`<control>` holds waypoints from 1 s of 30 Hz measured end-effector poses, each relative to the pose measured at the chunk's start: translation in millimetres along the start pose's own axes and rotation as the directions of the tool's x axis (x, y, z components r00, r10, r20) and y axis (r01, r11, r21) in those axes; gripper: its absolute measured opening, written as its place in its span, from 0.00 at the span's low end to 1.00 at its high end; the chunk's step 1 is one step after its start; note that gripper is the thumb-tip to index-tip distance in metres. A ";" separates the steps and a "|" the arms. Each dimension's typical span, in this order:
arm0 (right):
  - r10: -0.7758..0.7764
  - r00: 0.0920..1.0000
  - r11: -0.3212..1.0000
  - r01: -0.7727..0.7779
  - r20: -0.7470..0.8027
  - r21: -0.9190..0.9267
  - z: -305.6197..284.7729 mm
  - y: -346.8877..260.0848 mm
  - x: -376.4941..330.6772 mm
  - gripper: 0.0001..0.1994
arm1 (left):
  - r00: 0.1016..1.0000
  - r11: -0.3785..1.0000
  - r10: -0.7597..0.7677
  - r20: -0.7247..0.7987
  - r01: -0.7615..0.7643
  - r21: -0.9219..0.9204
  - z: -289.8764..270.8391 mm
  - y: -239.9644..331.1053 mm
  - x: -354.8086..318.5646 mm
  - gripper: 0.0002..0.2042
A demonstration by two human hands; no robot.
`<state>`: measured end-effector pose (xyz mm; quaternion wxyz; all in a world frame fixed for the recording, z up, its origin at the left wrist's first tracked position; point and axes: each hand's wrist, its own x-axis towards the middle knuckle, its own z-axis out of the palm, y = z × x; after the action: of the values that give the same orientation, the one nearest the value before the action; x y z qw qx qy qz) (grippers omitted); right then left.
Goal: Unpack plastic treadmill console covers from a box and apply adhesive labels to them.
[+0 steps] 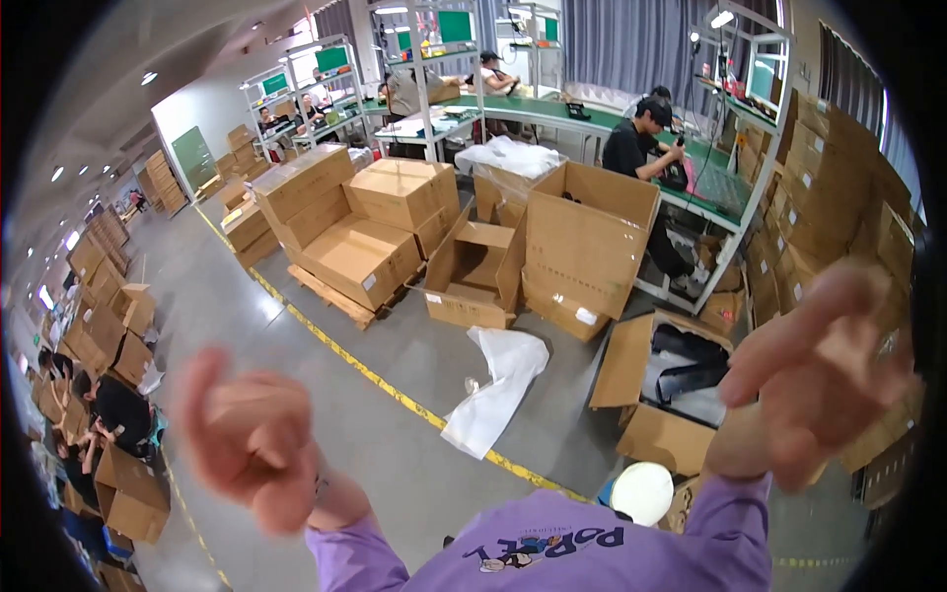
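My left hand (252, 434) is raised at the left, blurred by motion. One finger points up, others bend inward, and I see nothing in it. My right hand (819, 375) is raised at the right, also blurred, with its fingers apart and nothing visible in them. Both hands are in the air, apart from each other. Closest to my right hand is an open cardboard box (612, 370) with black curved parts (691, 360) inside. Between the hands, farther off, a crumpled white plastic sheet (503, 380) lies on the floor.
Cardboard boxes (360, 261) stand on a wooden pallet (330, 296), beside open boxes (582, 247). A yellow floor line (380, 385) runs diagonally. A round white object (641, 493) is near my body. People work at green benches (552, 111) and among boxes at the left. Stacked cartons (819, 187) line the right.
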<state>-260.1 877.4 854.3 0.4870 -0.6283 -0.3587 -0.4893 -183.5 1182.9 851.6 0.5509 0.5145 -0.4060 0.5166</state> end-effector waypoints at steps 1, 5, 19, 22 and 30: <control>0.008 1.000 0.999 -0.009 -0.021 -0.048 -17.8 -3.3 2.6 0.19 | 0.977 0.978 0.205 -0.057 -0.203 0.043 13.4 2.2 17.2 0.47; 0.044 0.999 0.994 -0.043 0.001 -0.103 -77.8 0.7 -10.4 0.20 | 0.935 0.898 0.355 0.022 -0.334 -0.286 5.4 20.0 46.3 0.22; -0.264 0.951 0.904 0.301 0.159 -0.303 -216.4 -40.7 -66.4 0.22 | 0.859 0.819 0.511 -0.017 -0.493 -0.292 -91.9 21.4 -21.8 0.17; -0.132 0.982 0.887 0.177 0.134 -0.427 -188.9 -48.4 -49.9 0.23 | 0.916 0.850 0.398 0.062 -0.342 -0.401 -82.9 20.4 -22.7 0.16; 0.085 0.989 0.795 0.008 0.124 -0.607 -77.4 -12.9 3.1 0.25 | 0.951 0.856 0.198 0.235 -0.051 -0.515 25.0 -20.3 4.3 0.16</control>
<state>-291.8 806.3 864.4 0.2430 -0.7921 -0.2049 -0.5211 -160.8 1160.2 856.4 0.5677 0.3932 -0.6330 0.3499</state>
